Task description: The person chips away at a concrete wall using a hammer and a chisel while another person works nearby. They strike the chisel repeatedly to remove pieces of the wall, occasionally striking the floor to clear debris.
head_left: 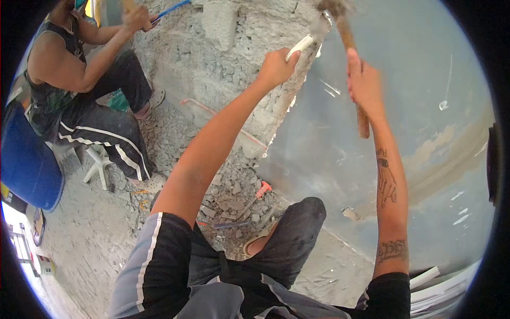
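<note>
My left hand (pixel 277 68) is closed around the pale handle of a chisel (pixel 300 48), whose grey end is against the broken edge of the rough concrete wall (pixel 249 69). In my right hand (pixel 365 85) is a hammer (pixel 346 33), gripped by its wooden handle. The hammer's head is smeared by motion at the top of the view, close to the chisel's far end. Along the chipped edge, the rough concrete meets a smooth grey wall surface (pixel 414 106).
Another person (pixel 64 69) sits at the left, holding a blue tool (pixel 172 9) near the wall. Broken rubble (pixel 228 194) covers the floor by my feet, with an orange-ended tool (pixel 263 189) lying in it. A blue bin (pixel 32 159) stands at far left.
</note>
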A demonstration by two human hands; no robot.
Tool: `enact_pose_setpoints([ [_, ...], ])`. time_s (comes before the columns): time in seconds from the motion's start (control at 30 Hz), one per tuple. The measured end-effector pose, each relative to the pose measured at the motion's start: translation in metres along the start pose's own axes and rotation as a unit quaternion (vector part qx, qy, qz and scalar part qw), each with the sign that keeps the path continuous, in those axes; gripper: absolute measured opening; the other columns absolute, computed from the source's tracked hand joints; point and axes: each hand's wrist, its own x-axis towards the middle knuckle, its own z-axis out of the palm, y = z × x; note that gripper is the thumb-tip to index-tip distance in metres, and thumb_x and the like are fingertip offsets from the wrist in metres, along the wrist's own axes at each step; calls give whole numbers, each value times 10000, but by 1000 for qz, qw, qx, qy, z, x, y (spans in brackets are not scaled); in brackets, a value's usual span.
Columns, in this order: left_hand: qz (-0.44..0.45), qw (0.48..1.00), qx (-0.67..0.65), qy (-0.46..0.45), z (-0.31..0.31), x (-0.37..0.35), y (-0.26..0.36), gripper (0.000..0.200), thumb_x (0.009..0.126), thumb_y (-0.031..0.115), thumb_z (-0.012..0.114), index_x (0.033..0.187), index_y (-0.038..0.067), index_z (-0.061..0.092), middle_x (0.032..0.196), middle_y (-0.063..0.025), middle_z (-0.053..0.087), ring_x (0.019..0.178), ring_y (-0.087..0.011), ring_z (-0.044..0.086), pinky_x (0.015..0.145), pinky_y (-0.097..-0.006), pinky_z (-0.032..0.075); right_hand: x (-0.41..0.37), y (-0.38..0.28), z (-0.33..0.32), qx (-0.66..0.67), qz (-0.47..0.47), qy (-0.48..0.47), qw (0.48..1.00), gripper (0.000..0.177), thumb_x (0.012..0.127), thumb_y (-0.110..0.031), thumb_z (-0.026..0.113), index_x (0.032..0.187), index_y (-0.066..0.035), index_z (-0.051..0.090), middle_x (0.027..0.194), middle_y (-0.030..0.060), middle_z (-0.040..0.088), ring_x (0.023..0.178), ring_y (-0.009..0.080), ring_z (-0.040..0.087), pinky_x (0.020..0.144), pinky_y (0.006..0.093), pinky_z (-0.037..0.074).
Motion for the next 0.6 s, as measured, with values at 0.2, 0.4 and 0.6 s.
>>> enact_pose_setpoints([
  [0.2,-43,998,5,-49,-6,1,-13,520,928,455,550,969,-50,666,657,-228,625,646,-355,647,641,-444,503,1,0,-8,-3,218,-136,966,606,878,-679,480,767,-84,495,569,-27,407,450,66,388,403,242,335],
  [0.4,-37,999,7,6,-31,9,8,449,923,389,564,863,-48,648,758,-281,634,751,-424,641,685,-481,492,-12,-11,-17,112,169,-23,979,587,917,-646,439,788,-76,499,576,-26,422,442,62,382,408,228,326],
  [0.6,36,995,-22,87,-37,39,31,478,958,434,520,854,-21,622,637,-220,595,596,-361,604,575,-449,450,-18,-5,-3,207,67,53,975,565,960,-595,401,813,-60,506,586,-1,451,434,80,399,411,233,334],
])
